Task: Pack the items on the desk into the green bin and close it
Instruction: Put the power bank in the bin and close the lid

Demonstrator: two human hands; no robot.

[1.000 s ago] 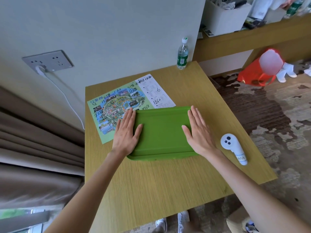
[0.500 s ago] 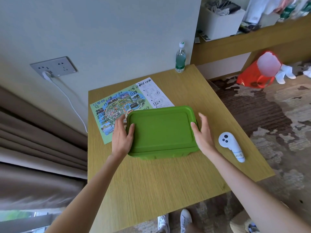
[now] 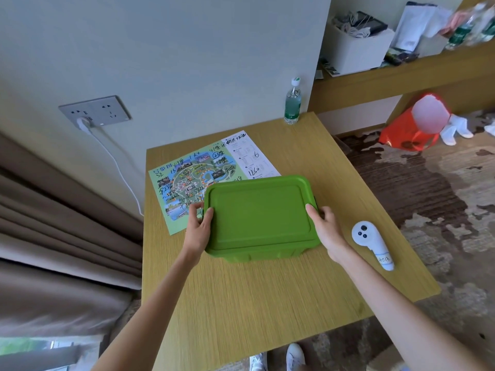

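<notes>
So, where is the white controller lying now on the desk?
In the head view, the white controller lies flat on the desk, near its right edge, just right of the right hand that grips the green bin.

The white controller (image 3: 372, 243) at right carries a label reading "H013", and the map sheet (image 3: 209, 174) bears handwritten "1260" and "6".

Matt green plastic bin (image 3: 259, 218), wood-grain desk (image 3: 267, 303) – smooth, printed paper map (image 3: 187, 180) – glossy white plastic controller (image 3: 371, 243)
</notes>
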